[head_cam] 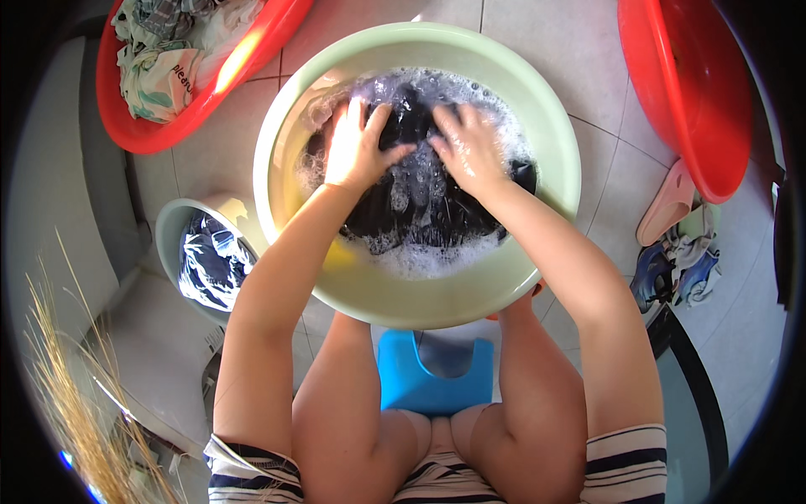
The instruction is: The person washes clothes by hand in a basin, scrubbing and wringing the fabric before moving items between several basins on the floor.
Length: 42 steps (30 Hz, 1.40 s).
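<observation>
A large pale green plastic basin [415,305] stands before me, holding sudsy water and soaked black cloth [422,208]. My left hand [362,142] rests on the left part of the cloth, fingers spread, with foam beside it. On the right part lies my right hand [469,145], wet and slightly blurred, its fingers apart on the cloth. Both sets of fingers point away from me, and a strip of dark cloth shows between the two thumbs. Neither hand is closed around the cloth; some fingertips are partly hidden by water and foam.
A red basin [145,142] of clothes stands upper left; another red basin [711,94] leans upper right. Left is a bucket [167,233] with dark and white cloth [211,264]. A pink slipper [666,205] and blue shoes [655,274] lie right. Below is a blue plastic stool [434,394].
</observation>
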Available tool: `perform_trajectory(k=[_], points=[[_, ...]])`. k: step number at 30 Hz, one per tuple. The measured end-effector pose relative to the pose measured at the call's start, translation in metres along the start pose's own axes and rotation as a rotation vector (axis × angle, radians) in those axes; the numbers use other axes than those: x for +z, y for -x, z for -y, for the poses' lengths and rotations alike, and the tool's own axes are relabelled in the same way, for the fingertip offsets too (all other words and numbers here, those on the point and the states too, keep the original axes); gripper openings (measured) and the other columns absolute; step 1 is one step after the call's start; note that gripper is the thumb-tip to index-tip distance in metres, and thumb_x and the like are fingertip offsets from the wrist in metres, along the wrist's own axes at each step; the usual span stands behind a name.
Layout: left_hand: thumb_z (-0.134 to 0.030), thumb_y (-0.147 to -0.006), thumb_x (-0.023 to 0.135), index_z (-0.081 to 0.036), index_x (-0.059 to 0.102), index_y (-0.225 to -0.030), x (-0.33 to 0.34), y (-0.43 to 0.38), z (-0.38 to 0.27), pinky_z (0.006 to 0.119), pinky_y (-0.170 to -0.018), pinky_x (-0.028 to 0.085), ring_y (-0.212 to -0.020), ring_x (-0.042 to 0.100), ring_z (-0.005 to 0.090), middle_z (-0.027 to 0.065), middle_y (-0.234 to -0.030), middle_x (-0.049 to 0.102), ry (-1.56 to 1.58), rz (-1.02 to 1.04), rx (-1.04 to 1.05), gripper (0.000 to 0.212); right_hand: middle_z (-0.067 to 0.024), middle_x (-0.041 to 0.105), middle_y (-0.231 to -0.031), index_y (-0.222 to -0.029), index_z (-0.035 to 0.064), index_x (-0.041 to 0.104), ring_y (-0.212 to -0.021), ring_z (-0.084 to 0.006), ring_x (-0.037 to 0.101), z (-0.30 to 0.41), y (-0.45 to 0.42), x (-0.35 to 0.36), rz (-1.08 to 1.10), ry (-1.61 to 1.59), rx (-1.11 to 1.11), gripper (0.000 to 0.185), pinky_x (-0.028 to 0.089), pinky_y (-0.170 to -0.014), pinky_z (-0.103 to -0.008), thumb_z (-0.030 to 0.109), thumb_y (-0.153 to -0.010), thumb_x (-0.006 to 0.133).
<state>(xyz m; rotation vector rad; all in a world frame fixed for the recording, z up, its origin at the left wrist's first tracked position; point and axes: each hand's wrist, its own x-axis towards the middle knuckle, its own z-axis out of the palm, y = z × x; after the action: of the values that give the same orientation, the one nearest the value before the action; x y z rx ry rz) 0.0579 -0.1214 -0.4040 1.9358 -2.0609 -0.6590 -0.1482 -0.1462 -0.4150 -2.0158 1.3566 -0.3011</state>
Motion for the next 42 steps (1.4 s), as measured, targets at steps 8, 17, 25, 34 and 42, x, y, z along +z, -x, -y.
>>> perform_trajectory(k=[8, 17, 25, 34, 42], points=[[-0.004, -0.083, 0.067, -0.001, 0.056, -0.12, -0.019, 0.02, -0.064, 0.026, -0.079, 0.049, -0.086, 0.058, 0.0103, 0.0053, -0.101, 0.065, 1.087, 0.163, -0.446, 0.039, -0.0024, 0.064, -0.102, -0.118, 0.0067, 0.058, -0.092, -0.0137, 0.062, 0.037, -0.017, -0.018, 0.171, -1.699, 0.845, 0.051, 0.05, -0.083, -0.0296, 0.038, -0.082, 0.075], [-0.019, -0.075, 0.066, -0.002, 0.063, -0.088, -0.083, 0.027, -0.055, 0.04, -0.071, 0.052, -0.081, 0.063, 0.0346, 0.014, -0.088, 0.063, 0.19, 0.039, 0.28, 0.022, 0.0002, 0.057, -0.065, -0.082, 0.0008, 0.061, -0.058, -0.0102, 0.045, 0.085, 0.015, -0.077, 0.208, -1.082, 0.659, 0.024, 0.036, -0.056, -0.026, 0.023, -0.091, 0.066], [-0.052, -0.086, 0.062, -0.025, 0.056, -0.135, -0.062, 0.071, -0.059, 0.067, -0.105, 0.024, -0.137, 0.028, 0.0413, 0.0211, -0.149, 0.032, -0.188, 0.213, 0.021, 0.055, -0.0223, 0.014, -0.156, -0.144, 0.0263, 0.045, -0.14, -0.0485, 0.017, 0.051, 0.077, -0.064, 0.214, 0.169, 0.151, 0.072, 0.019, -0.101, -0.076, 0.047, -0.08, 0.071], [-0.037, -0.097, 0.048, -0.016, 0.035, -0.145, 0.053, 0.016, 0.027, 0.053, -0.109, 0.034, -0.135, 0.038, 0.0334, 0.0159, -0.152, 0.031, 0.426, 0.193, -0.017, 0.055, -0.0111, 0.069, -0.099, -0.108, 0.0205, 0.066, -0.098, -0.0291, 0.066, 0.026, -0.012, -0.012, 0.265, 0.501, -0.036, 0.031, 0.054, -0.067, -0.0461, 0.039, -0.084, 0.067], [-0.039, -0.098, 0.052, -0.007, 0.055, -0.132, -0.039, -0.054, -0.045, 0.037, -0.102, 0.038, -0.113, 0.055, 0.0206, 0.012, -0.121, 0.062, 0.356, 0.436, -0.454, 0.046, -0.0142, 0.066, -0.104, -0.116, -0.0052, 0.06, -0.094, -0.0208, 0.064, 0.008, -0.043, -0.034, 0.048, -0.92, 0.652, 0.036, 0.052, -0.082, -0.0328, 0.008, -0.083, 0.066]])
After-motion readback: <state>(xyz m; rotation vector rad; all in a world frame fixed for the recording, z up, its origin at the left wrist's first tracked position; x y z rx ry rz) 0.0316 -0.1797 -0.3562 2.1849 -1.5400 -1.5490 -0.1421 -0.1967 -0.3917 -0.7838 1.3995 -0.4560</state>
